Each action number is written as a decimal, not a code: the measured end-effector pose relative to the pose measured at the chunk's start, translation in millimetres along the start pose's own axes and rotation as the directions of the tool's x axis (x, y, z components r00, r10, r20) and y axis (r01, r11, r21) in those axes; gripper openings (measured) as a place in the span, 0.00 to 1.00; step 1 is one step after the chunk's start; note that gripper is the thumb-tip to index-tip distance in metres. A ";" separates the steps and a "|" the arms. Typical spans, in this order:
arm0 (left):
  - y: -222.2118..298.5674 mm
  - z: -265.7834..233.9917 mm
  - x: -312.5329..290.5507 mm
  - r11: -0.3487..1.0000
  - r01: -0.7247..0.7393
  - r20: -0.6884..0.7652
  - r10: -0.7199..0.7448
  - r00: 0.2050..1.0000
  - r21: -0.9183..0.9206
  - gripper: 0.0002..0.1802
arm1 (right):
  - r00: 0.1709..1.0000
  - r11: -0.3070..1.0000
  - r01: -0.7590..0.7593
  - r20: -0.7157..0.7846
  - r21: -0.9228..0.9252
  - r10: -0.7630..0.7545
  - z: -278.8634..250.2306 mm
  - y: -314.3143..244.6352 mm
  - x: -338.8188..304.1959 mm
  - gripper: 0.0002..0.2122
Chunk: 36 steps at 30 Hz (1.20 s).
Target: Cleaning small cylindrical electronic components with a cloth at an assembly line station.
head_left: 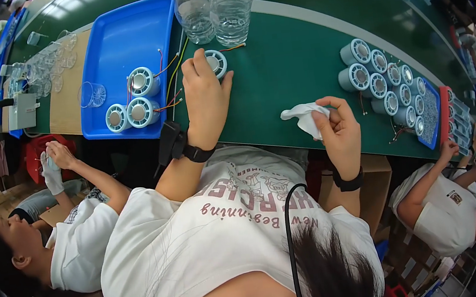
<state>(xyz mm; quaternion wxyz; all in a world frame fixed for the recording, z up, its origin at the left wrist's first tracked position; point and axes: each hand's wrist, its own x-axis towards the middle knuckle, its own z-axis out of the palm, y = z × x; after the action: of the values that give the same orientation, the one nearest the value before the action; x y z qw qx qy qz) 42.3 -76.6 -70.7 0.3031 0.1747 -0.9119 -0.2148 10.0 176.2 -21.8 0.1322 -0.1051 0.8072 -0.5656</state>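
My left hand (206, 90) is closed around a light-blue round motor housing (217, 63) with a metal disc in its slotted end. Thin coloured wires trail from the housing to the right, over the green table. In my right hand (338, 128) a crumpled white cloth (305, 116) is pinched between thumb and fingers, held above the table's near edge. Left of my left hand, three like housings (143, 112) with wires sit at the near right corner of a blue tray (125, 35). A clear plastic cap (92, 94) lies near them.
Two clear bottles (232, 8) stand beyond my left hand. To the right, several housings (382, 70) are grouped in rows beside another blue tray (431, 115). Clear plastic parts (52, 67) are heaped on brown board at left. Co-workers sit on both sides.
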 end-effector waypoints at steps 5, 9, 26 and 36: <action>10.6 -17.4 -10.6 0.784 0.206 0.382 0.044 0.923 -0.586 0.39 | 1.000 0.962 0.006 0.023 0.271 -0.012 10.2 23.8 -16.5 0.09; 35.5 -24.3 -23.5 0.187 0.576 0.599 0.106 0.794 -0.796 0.39 | 0.983 0.873 0.171 -0.140 0.456 -0.120 17.2 25.7 -16.9 0.10; 119.9 104.5 27.5 0.182 0.162 0.238 0.568 0.788 -0.970 0.41 | 0.712 0.894 0.423 -0.557 -0.147 -0.429 0.5 41.9 15.5 0.07; 135.2 123.1 -12.2 -0.112 0.487 0.350 0.560 0.751 -0.866 0.46 | 0.769 0.959 0.274 -0.581 -0.076 -0.266 -11.8 51.0 -19.9 0.08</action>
<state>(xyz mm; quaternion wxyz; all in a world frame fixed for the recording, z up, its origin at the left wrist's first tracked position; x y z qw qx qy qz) -51.2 78.6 -98.4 -0.0116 -0.2316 -0.4683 -0.8526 23.9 210.3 -64.1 -0.2049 -0.0397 0.7810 -0.5887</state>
